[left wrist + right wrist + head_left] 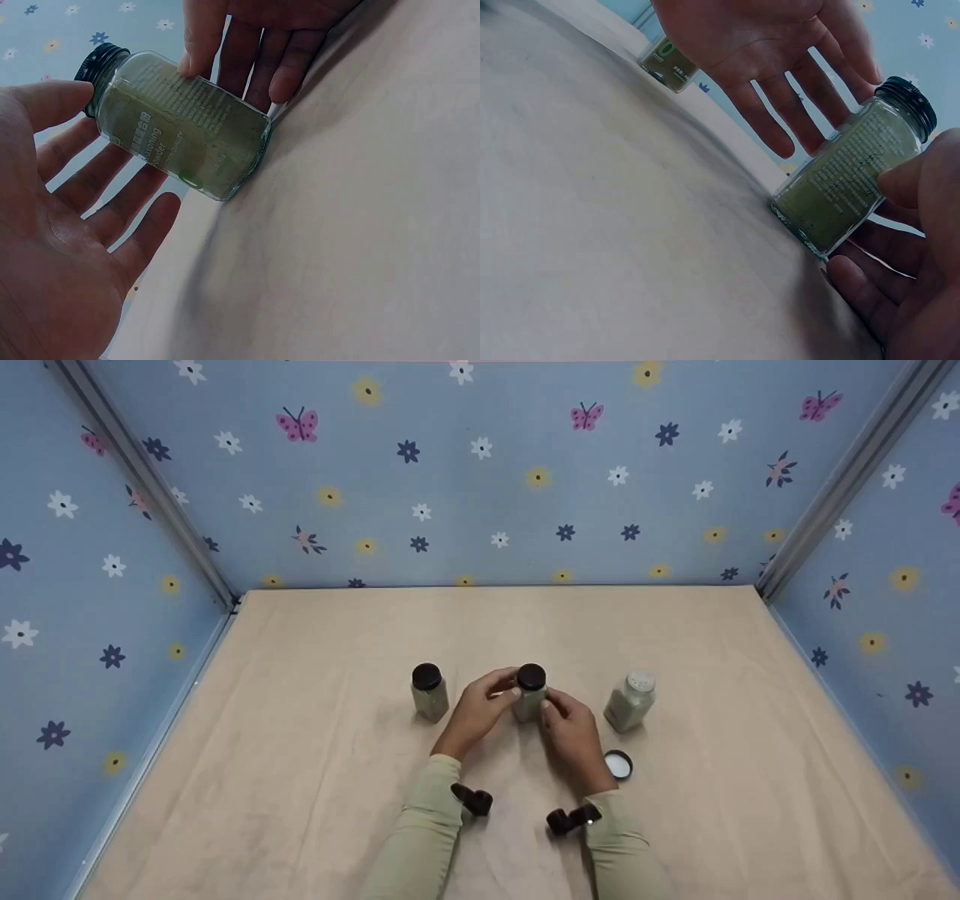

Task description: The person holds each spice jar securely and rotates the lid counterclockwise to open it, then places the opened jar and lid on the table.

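Spice jar [530, 694] with the black cap sits mid-table between two other jars; right hand [574, 731] pinches its glass body with thumb and fingers, left hand [476, 712] hovers beside, fingers spread.

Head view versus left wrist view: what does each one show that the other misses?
Only the head view shows the left jar, the uncapped shaker jar and the loose cap on the cloth. Only the left wrist view shows the label text and green powder inside the middle jar. Both show the left hand open beside that capped jar and the right hand touching its glass.
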Demonstrator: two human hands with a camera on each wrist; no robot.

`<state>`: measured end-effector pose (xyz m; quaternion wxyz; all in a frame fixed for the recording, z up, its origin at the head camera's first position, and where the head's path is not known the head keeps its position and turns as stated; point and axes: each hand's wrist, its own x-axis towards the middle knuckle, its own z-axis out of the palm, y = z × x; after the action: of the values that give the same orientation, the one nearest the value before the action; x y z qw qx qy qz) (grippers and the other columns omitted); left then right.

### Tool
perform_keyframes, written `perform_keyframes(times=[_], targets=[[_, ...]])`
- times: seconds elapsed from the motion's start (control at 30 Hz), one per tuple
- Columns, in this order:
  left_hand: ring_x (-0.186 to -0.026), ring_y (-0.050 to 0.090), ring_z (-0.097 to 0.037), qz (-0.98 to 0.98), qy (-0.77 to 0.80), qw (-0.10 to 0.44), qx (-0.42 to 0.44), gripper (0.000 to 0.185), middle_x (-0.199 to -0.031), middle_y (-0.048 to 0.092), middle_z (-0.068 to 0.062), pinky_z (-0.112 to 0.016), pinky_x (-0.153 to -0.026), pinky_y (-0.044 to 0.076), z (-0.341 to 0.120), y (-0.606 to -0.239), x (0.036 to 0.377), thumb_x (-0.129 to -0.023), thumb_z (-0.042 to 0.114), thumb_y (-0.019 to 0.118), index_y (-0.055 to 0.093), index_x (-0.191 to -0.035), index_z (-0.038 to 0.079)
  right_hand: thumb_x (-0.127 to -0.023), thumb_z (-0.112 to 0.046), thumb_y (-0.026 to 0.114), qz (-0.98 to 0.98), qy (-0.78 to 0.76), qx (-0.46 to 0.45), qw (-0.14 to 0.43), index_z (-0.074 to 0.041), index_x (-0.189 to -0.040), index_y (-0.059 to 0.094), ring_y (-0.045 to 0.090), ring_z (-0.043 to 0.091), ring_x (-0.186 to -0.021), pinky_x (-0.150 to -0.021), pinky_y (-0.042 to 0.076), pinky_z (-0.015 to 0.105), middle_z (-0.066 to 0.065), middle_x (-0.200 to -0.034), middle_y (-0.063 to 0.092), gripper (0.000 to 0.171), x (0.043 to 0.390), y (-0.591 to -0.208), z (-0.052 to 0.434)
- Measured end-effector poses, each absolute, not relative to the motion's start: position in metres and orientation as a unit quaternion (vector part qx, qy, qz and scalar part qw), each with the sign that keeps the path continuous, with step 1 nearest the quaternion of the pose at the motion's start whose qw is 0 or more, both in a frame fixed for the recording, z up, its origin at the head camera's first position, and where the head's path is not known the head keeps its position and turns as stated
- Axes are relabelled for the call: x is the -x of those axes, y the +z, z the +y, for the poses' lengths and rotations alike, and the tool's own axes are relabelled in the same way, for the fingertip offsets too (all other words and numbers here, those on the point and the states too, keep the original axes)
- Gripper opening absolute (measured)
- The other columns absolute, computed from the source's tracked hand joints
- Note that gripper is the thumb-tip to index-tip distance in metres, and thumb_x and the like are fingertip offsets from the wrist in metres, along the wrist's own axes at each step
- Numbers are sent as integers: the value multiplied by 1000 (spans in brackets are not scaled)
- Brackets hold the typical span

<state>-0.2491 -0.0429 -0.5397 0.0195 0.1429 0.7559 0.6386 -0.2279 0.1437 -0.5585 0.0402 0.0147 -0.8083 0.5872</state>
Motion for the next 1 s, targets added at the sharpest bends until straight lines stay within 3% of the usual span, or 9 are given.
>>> perform_keyframes(times=[0.33,0.47,0.8,1.0], targets=[[-121,58,-19,707,687,40,-164,41,-133,63,-6,-35,-102,45,-42,-542,256,-99,15,65,59,-138,6,-102,-14,57,-809,585,-12,46,-5,-133,64,60,20,-113,-100,45,42,8,-125,67,34,229,-559,146],[-123,57,-22,688,703,47,-176,43,-134,61,-11,-36,-103,45,-43,-545,261,-99,12,64,57,-140,2,-102,-16,57,-808,588,-6,34,-7,-135,64,59,19,-117,-101,45,43,6,-128,66,35,229,-559,145],[-123,57,-22,662,711,76,-224,48,-135,60,-10,-37,-101,47,-49,-547,268,-100,16,64,52,-146,7,-102,-16,57,-816,576,-14,42,-4,-134,64,59,22,-122,-102,47,42,9,-130,65,35,229,-560,144],[-124,55,-30,687,682,76,-241,49,-137,58,-15,-38,-103,45,-52,-522,257,-101,10,60,47,-147,0,-103,-18,56,-823,567,-15,33,-5,-137,62,55,22,-128,-107,42,42,9,-134,63,37,230,-560,143]])
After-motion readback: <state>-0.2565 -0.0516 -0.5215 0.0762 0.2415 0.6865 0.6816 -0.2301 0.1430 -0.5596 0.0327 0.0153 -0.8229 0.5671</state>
